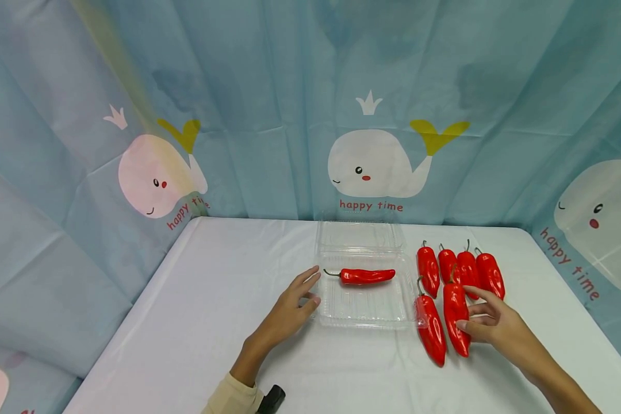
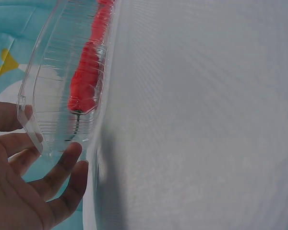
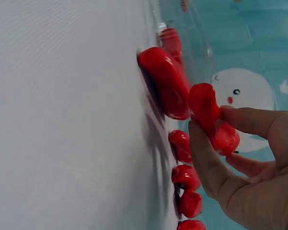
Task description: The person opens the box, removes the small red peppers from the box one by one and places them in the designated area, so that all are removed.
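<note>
A red chili pepper (image 1: 456,316) is pinched between the thumb and fingers of my right hand (image 1: 497,325); in the right wrist view the held pepper (image 3: 213,120) hangs clear of the white cloth. My left hand (image 1: 291,305) rests at the left edge of a clear plastic clamshell box (image 1: 362,310), its fingers loosely spread against the wall, as the left wrist view shows. Inside the box lies one red pepper (image 1: 367,276), stem toward the left. Another pepper (image 1: 431,329) lies beside the box's right edge, just left of the held one.
Behind my right hand several red peppers (image 1: 489,275) lie in a row on the white tablecloth (image 1: 196,322). The box's lid (image 1: 359,236) is folded back toward the blue whale-print curtain (image 1: 269,115). A black object (image 1: 271,398) is at the left sleeve.
</note>
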`<state>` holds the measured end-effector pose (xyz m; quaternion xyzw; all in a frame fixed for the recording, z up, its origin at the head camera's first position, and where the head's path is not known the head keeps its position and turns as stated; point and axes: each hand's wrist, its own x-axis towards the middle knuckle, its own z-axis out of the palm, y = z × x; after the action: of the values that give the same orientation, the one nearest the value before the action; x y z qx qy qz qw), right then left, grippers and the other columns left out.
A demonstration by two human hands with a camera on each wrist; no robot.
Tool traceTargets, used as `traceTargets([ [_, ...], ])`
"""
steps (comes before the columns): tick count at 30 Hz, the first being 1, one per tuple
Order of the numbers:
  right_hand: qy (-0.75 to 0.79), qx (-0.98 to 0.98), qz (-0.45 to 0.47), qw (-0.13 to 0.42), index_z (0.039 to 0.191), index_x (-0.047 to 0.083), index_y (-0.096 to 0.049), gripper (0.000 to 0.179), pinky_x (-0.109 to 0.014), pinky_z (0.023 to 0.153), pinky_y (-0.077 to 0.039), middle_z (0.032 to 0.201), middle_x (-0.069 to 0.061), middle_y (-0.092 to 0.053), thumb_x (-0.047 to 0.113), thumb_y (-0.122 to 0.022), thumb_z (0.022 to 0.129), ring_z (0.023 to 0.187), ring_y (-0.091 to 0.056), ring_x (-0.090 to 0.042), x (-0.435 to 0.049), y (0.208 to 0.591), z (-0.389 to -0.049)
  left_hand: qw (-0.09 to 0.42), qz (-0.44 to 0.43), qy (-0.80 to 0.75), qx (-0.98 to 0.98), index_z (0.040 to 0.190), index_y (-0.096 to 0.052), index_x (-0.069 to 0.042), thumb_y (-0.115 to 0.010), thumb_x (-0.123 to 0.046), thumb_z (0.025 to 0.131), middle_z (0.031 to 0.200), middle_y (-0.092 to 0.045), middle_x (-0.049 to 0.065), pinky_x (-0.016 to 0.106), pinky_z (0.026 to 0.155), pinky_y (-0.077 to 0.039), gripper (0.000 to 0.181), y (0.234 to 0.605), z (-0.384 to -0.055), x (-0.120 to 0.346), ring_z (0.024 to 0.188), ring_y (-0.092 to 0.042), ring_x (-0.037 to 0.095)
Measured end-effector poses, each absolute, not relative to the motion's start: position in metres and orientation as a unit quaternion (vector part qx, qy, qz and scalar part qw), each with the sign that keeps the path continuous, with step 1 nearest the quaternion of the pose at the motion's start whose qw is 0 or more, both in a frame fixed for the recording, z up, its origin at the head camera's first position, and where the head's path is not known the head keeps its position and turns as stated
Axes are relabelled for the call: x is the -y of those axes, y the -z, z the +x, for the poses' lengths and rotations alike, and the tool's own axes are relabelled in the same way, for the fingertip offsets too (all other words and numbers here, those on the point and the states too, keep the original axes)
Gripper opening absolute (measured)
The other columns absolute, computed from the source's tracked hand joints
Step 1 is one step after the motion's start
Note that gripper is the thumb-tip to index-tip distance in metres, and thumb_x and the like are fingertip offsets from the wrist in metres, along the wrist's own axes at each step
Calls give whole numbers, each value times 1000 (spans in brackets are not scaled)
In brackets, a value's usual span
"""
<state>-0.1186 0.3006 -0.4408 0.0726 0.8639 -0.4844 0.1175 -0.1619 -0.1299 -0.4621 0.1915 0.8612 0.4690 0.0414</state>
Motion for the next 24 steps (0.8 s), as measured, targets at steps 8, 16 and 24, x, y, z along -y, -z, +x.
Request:
traceTargets([
  [8,464,-872,96,126,166,6,-24,99,-41,83,-65,131,-23,-62,36,-82,93,102,-73,-20,-305,448,-115,44,186,-475,-859,162,-40,-1,-56,-13,108,174,-30,4,50,100,-58,57,462,-163,129,124,-65,30],
  [16,447,-876,114,139,165,4,-26,96,-43,84,-65,124,-20,-65,33,-82,93,96,-73,-19,-308,454,-115,38,187,-474,-859,161,-41,-1,-55,-14,108,174,-31,4,51,100,-58,57,463,-164,128,124,-65,31],
  [24,451,-872,119,147,165,5,-28,95,-36,80,-65,118,-16,-64,32,-83,92,93,-73,-19,-310,458,-113,39,189,-470,-861,161,-41,0,-56,-13,108,173,-31,4,51,100,-58,57,463,-163,129,124,-65,31],
])
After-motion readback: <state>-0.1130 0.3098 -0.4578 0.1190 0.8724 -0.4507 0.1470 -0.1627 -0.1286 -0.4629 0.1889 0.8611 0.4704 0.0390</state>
